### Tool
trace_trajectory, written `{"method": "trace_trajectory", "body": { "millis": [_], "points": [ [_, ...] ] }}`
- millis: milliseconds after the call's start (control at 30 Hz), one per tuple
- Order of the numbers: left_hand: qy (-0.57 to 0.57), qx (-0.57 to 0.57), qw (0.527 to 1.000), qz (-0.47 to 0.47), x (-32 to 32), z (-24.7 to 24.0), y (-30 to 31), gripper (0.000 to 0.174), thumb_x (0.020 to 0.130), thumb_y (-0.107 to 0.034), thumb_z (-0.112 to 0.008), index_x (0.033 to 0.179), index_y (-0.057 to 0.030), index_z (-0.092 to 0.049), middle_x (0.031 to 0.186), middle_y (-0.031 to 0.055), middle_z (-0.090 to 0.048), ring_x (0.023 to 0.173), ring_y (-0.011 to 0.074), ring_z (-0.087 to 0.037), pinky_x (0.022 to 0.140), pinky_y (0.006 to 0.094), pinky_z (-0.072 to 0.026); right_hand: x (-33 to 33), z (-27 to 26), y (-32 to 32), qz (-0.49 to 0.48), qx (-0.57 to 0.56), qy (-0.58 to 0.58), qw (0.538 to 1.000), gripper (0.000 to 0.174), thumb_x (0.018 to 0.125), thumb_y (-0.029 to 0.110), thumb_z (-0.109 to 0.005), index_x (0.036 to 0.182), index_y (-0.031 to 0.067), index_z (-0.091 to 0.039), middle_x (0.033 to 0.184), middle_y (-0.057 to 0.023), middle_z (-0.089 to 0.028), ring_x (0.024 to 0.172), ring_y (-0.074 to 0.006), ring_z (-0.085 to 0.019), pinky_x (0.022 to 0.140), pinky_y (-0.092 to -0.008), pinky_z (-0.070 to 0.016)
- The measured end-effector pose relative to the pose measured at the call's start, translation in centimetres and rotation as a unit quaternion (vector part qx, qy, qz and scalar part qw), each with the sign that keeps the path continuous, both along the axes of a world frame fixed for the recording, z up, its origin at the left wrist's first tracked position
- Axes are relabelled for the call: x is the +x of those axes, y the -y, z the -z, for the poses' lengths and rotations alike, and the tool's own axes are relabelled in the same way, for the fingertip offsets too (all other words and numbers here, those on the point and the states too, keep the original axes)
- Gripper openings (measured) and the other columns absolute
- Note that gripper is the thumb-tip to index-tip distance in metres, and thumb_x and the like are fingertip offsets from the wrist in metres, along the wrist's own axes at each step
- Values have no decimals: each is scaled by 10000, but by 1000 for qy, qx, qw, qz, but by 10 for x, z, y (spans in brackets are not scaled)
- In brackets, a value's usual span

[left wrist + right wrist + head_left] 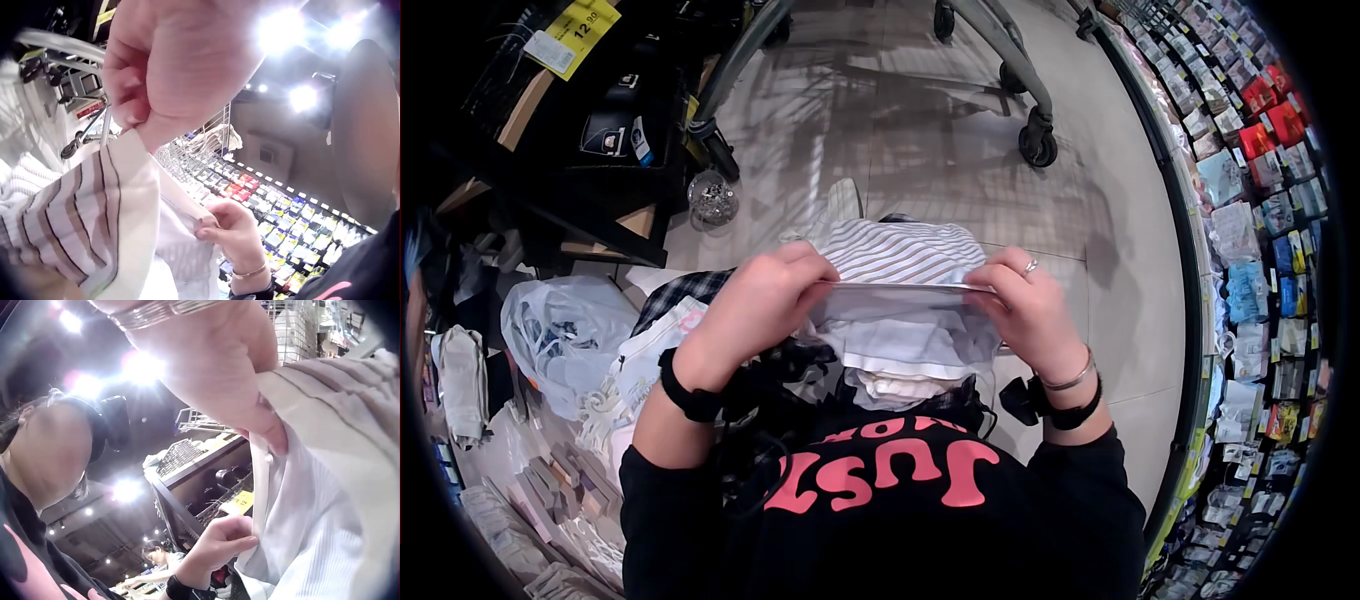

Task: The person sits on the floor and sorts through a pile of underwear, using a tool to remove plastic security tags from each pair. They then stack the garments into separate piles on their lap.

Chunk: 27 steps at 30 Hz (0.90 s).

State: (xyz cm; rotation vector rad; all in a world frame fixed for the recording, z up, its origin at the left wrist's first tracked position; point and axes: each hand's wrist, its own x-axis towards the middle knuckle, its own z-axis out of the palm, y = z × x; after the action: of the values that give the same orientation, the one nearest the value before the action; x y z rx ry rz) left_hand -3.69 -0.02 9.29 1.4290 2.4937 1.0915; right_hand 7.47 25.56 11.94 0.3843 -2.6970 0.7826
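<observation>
A striped white garment [908, 252] with a plain pale band along its edge is stretched between both hands in front of the torso. My left hand [765, 295] pinches one end of the band between thumb and fingers. At the opposite end, my right hand [1025, 305], wearing a ring and bracelet, grips the same edge. In the left wrist view the wide band [134, 206] borders brown-grey stripes. Seen from the right wrist, the ribbed white inside [319, 550] hangs below the held edge. More white cloth [905, 385] lies folded nearest the body.
Left of the lap, a translucent plastic bag [565, 340] lies beside other clothes [662, 345]. Ahead stand the wheeled legs [1032, 95] of a trolley on the tiled floor [1120, 260]. A dark display stand [590, 200] is at the left, with a long shelf of packaged goods [1250, 290] at the right.
</observation>
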Motion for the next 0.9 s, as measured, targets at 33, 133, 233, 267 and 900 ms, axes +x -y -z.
{"method": "trace_trajectory", "body": {
  "millis": [33, 133, 233, 267, 900],
  "points": [
    [-32, -25, 999, -24, 4, -6, 1, 125, 726, -12, -618, 845, -31, -581, 786, 112, -572, 690, 292, -575, 599, 336, -464, 3, -2, -3, -4, 32, -11, 999, 195, 649, -29, -620, 820, 45, -561, 810, -81, -519, 764, -267, -547, 647, -333, -462],
    [-165, -61, 980, -88, 14, -20, 5, 122, 705, 14, -598, 805, -54, -581, 828, 104, -545, 744, 283, -570, 615, 347, -464, 6, -8, -12, 11, 128, -43, 991, 216, 616, -38, -591, 811, 47, -559, 814, -86, -518, 806, -272, -527, 680, -341, -452],
    [-268, -16, 958, -104, 12, -39, 18, 166, 663, 28, -596, 793, -71, -572, 843, 102, -504, 759, 270, -553, 616, 341, -460, 7, -16, -24, 86, 189, -62, 976, 207, 610, -73, -557, 784, 38, -561, 812, -82, -519, 808, -264, -501, 684, -336, -444],
    [-298, -12, 950, -88, 9, -40, 27, 196, 625, 43, -594, 785, -65, -563, 860, 103, -470, 740, 265, -532, 597, 329, -454, 8, -21, -30, 90, 182, -69, 977, 202, 614, -82, -553, 778, 36, -565, 807, -81, -522, 798, -260, -507, 667, -329, -449],
    [161, 220, 948, -167, 110, -136, 258, 300, 710, -71, -517, 445, -37, -380, 743, 78, -526, 607, 156, -475, 535, 259, -360, -36, -122, 114, -290, -285, 473, 782, 133, 788, 88, -464, 833, 43, -580, 563, 81, -414, 425, -14, -329, 370, -197, -245]
  ]
}}
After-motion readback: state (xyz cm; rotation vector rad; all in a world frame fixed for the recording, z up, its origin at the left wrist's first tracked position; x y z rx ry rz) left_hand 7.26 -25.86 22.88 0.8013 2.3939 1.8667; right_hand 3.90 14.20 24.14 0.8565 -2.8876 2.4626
